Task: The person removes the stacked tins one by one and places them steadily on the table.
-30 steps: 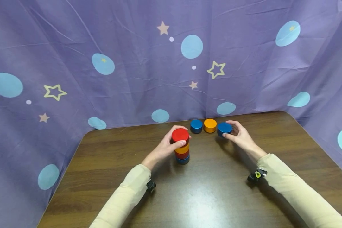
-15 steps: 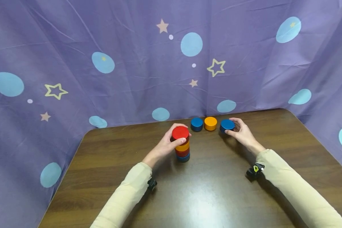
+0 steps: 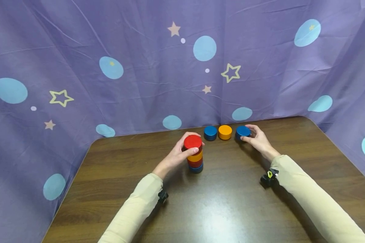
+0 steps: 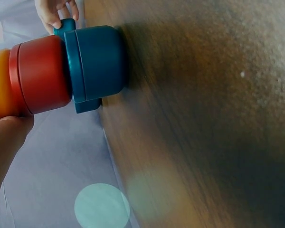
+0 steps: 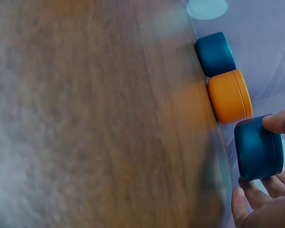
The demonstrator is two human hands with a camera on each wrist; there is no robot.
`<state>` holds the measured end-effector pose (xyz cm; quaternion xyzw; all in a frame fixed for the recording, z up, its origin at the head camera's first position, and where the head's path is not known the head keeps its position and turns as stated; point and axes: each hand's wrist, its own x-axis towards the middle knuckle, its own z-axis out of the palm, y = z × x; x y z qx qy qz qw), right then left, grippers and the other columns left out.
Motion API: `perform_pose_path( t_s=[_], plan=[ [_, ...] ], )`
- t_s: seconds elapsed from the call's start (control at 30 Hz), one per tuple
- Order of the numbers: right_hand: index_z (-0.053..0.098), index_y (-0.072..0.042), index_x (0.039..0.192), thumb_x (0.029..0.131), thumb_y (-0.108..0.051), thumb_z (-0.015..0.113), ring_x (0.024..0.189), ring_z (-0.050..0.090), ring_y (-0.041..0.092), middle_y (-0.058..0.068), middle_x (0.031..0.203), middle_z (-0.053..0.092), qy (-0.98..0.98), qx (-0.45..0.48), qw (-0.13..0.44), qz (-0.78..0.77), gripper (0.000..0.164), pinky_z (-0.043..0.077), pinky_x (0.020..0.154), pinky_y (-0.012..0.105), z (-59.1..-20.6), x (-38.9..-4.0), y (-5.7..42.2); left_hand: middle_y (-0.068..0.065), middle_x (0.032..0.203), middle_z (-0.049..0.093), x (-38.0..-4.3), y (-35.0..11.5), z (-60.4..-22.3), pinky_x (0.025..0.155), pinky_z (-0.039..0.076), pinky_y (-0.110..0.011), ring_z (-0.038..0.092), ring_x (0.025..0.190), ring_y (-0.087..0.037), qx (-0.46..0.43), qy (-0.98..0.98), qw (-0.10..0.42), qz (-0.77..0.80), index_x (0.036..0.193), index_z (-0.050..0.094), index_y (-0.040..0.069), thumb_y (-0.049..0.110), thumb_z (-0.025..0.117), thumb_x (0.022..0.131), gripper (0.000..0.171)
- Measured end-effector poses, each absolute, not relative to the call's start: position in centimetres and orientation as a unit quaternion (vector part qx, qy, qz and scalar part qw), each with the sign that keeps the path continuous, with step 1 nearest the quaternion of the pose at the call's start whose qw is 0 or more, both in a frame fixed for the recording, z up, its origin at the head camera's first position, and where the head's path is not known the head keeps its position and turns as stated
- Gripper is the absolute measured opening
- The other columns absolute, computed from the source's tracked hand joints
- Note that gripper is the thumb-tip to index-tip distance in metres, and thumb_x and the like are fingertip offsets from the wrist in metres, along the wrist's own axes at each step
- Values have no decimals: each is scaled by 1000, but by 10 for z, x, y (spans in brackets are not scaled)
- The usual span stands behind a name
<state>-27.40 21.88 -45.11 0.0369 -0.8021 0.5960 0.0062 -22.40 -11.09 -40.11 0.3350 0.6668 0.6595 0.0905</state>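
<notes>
I see the stack (image 3: 195, 157) upright on the desk (image 3: 158, 216), the left hand (image 3: 177, 154) wrapped around its top red tin (image 3: 193, 142) and partly hidden behind. The right hand (image 3: 259, 139) pinches a blue tin (image 3: 242, 131) near the far edge; I can't tell whether it touches down.

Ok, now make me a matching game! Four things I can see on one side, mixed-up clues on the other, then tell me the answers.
Things
1. stack
2. left hand
3. orange piece outside the stack
4. right hand

Clues
A. holding one blue piece
B. red on top, blue at the bottom
C. gripping the upper part of the stack
D. between two blue pieces

Right pairs: 1-B, 2-C, 3-D, 4-A
</notes>
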Motion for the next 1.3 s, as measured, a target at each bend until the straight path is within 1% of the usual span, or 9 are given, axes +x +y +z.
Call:
perform_pose_path(
  t_s=[0.17,0.27,0.43,0.57,0.73,0.9,1.1,1.17,1.3],
  plan=[
    [32,7,142,87,-4,67,126,41,44,31,144,36,-810,37,13,585,66,32,104,49,-453,-278,220,-30,115,57,-224,-111,-401,89,47,-37,48,108,-56,339,663,90,661,129,40,-6,12,58,92,45],
    [32,8,141,87,-3,67,126,41,44,31,143,37,-814,39,17,579,66,31,104,50,-454,-280,222,-29,115,58,-224,-111,-401,89,47,-37,48,108,-56,339,664,91,660,129,39,-7,11,58,92,46],
    [33,8,140,87,-4,67,128,38,45,32,143,36,-822,36,17,568,64,29,106,51,-457,-286,225,-27,115,59,-224,-111,-401,89,47,-39,53,107,-47,335,672,89,655,129,41,-4,12,58,92,44],
    [34,7,141,87,-6,67,127,38,44,31,144,36,-826,33,14,563,65,29,105,50,-458,-289,225,-25,115,60,-224,-111,-402,89,47,-40,56,107,-40,331,674,89,654,129,42,-1,17,60,92,44],
    [34,6,141,87,-6,68,126,39,43,31,144,36,-828,34,12,559,66,30,103,49,-457,-292,224,-25,115,60,-224,-111,-402,89,47,-40,56,107,-41,329,675,88,655,128,43,0,20,61,92,45],
    [34,7,141,87,-6,68,126,39,44,32,143,37,-833,39,6,552,65,29,104,51,-459,-294,223,-29,115,58,-224,-111,-401,89,48,-39,56,106,-42,331,675,86,654,128,42,-2,14,59,92,43],
    [35,7,141,88,-7,68,127,39,44,33,141,39,-839,43,3,542,64,28,105,51,-461,-298,222,-30,117,58,-223,-111,-400,89,47,-39,51,108,-50,327,673,93,657,129,42,-2,9,56,93,41],
    [34,7,141,88,-7,67,128,38,44,33,141,38,-841,44,4,540,64,27,106,52,-461,-298,222,-29,116,58,-222,-111,-400,89,47,-39,52,108,-48,326,674,92,656,129,42,-2,9,56,93,40],
    [34,7,141,89,-7,67,131,35,44,33,142,37,-841,47,0,539,64,25,108,52,-461,-299,221,-27,115,60,-222,-110,-399,88,47,-39,56,106,-39,324,679,82,654,128,43,-1,8,57,92,39]
  ],
)
